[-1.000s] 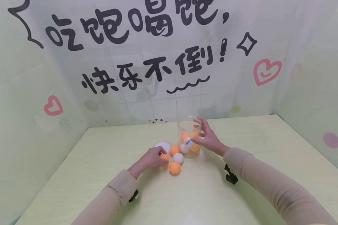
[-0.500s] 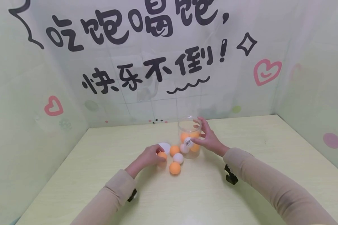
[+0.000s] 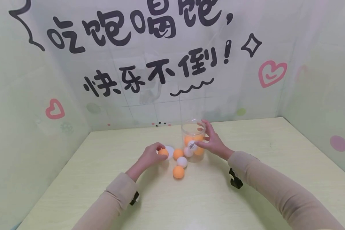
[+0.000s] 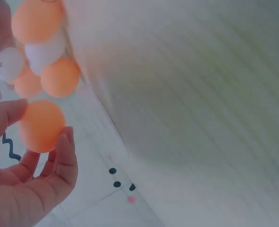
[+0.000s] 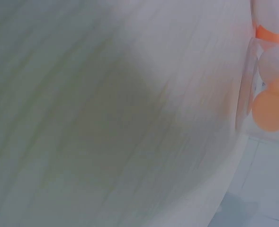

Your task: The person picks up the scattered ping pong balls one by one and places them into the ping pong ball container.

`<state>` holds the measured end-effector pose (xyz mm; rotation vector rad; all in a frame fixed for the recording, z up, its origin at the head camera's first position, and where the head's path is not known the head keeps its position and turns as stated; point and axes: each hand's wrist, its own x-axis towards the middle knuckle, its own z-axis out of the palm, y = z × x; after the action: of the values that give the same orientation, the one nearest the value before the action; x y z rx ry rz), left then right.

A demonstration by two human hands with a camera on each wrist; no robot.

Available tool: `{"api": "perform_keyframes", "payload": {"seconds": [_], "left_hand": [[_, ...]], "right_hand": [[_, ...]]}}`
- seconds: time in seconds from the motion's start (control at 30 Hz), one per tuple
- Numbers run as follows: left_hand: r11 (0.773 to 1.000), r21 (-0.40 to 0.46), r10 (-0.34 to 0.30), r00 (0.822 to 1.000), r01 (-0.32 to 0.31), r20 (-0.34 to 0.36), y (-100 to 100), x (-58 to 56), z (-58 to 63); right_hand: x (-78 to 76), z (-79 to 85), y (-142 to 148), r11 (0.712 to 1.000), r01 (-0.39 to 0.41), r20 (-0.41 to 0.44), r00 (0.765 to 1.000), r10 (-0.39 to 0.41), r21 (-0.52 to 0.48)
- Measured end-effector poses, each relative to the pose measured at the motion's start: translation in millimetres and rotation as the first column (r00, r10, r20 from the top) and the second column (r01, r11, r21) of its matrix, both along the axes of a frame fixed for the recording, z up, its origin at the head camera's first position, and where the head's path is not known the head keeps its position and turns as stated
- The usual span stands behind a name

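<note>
My left hand (image 3: 150, 156) pinches an orange ping-pong ball (image 3: 163, 153) between thumb and fingers; the left wrist view shows this orange ball (image 4: 42, 125) at the fingertips. Beside the left hand a white disc (image 3: 171, 151), perhaps a lid, is partly hidden. My right hand (image 3: 214, 140) grips a clear cylindrical container (image 3: 189, 128), thumb in front and fingers around the far right side. Upright on the table, the container holds several orange and white balls. Just outside it lie an orange ball (image 3: 178, 154), a white ball (image 3: 182, 162) and a nearer orange ball (image 3: 178, 172).
The pale wooden table (image 3: 212, 198) spreads out around the balls. A whitish backdrop (image 3: 149, 108) with black lettering rises behind its far edge, and similar side panels stand left and right. Dark straps show beneath both sleeves.
With the orange ball in its fingers, my left hand has moved up the view and slightly left, away from the loose balls. The right hand and container have stayed in place.
</note>
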<state>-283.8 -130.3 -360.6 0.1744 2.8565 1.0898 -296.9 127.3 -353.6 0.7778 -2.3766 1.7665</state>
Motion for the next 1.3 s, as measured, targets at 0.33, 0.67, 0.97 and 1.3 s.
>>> {"api": "perform_keyframes", "payload": {"seconds": [0.33,0.67,0.97,1.3], "left_hand": [[0.981,0.183,0.091,0.989,-0.068,-0.12,8,0.4,13.9],[0.973,0.223,0.086,0.985,-0.052,-0.147,16,-0.1,29.5],[0.973,0.233,0.052,0.982,-0.009,-0.18,27,-0.1,46.2],[0.969,0.245,0.025,0.973,0.033,-0.231,41,-4.9,65.3]], "right_hand": [[-17.4,-20.3,2,1.0,0.01,-0.029,1.0,-0.01,-0.008],[-1.7,-3.3,-1,1.0,0.005,-0.031,1.0,-0.005,0.003],[3.1,0.6,-2,1.0,0.0,-0.023,1.0,-0.001,-0.004],[3.4,0.7,-1,1.0,0.001,-0.014,1.0,-0.001,-0.006]]}}
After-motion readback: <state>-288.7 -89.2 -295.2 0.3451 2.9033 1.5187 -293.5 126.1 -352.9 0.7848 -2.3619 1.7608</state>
